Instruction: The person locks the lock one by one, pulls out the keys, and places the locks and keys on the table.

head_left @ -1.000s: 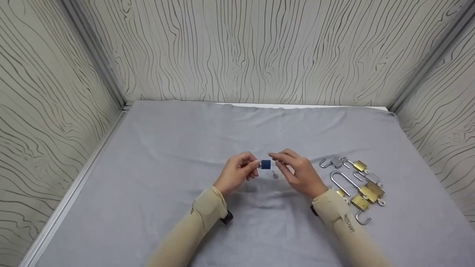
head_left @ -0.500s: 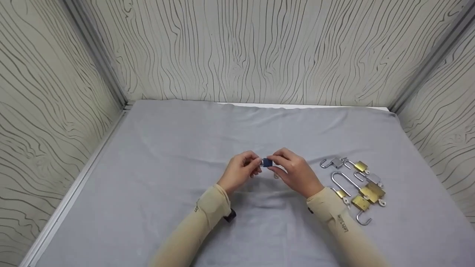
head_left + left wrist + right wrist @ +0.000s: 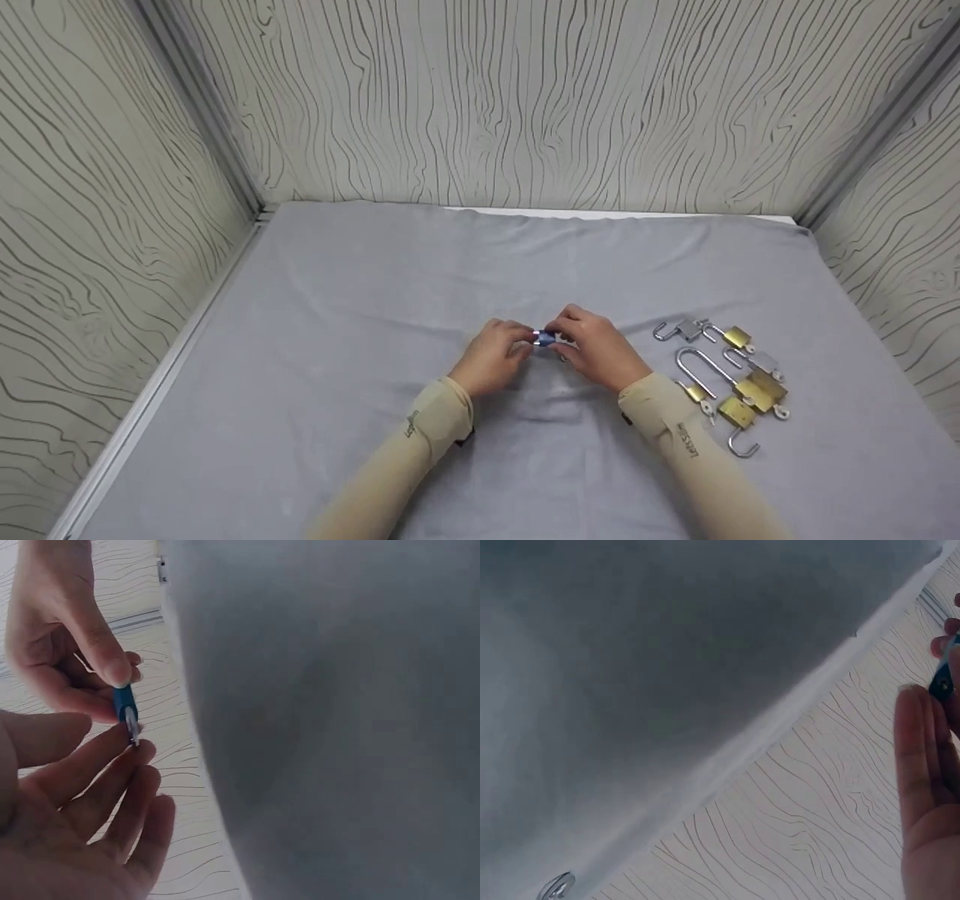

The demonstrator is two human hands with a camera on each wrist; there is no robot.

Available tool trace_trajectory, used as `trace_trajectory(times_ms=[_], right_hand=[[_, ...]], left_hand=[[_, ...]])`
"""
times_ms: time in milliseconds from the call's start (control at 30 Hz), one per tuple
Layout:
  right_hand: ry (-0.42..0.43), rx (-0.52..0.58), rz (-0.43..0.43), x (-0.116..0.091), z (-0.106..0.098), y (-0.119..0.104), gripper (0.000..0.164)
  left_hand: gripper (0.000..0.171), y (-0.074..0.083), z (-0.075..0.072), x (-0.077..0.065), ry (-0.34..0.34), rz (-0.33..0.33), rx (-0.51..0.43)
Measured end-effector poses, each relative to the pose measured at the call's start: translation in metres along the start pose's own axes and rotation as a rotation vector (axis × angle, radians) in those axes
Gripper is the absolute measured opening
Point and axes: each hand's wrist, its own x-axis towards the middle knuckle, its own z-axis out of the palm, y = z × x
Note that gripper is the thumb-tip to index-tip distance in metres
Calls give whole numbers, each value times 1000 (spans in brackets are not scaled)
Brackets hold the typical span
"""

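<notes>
A small blue padlock is held up above the grey cloth between both hands. My right hand pinches its body between thumb and fingers. The fingertips of my left hand are right at the silver shackle. In the left wrist view that hand's thumb stands apart from its nearly straight fingers. The right wrist view catches only the dark lower end of the padlock at its right edge. Beneath the right hand lies a tiny metal piece, mostly hidden.
Several padlocks lie at the right on the grey cloth: brass ones, a long-shackled one and silver ones, with small keys beside some. Wood-patterned panels stand at the back and sides.
My right hand came in from the right and took the padlock's body. The left thumb and finger let go of the shackle. The padlock turned, its face now catching light.
</notes>
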Motion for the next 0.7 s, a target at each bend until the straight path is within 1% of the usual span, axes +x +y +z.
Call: trace_trajectory(times_ms=[133,200,267,367,500,700], right_hand=[[-55,-26,48,-1,4,0,16],[-78,-48,64,-1,6,1,16],[-96,-77,70,-1,8,1,16],[-113,-131,61,1,9,2,15],[-122,-174,58,3,8,2,15],[-149,-167,74,3,10,3,15]], left_hand=[[27,-1,5,-2,-32,67,192],[28,0,7,-2,-48,70,266],[28,1,9,-3,-65,60,315],[30,3,11,-5,-100,31,339],[35,6,11,-5,-137,4,329],[40,5,12,-6,-164,-24,315]])
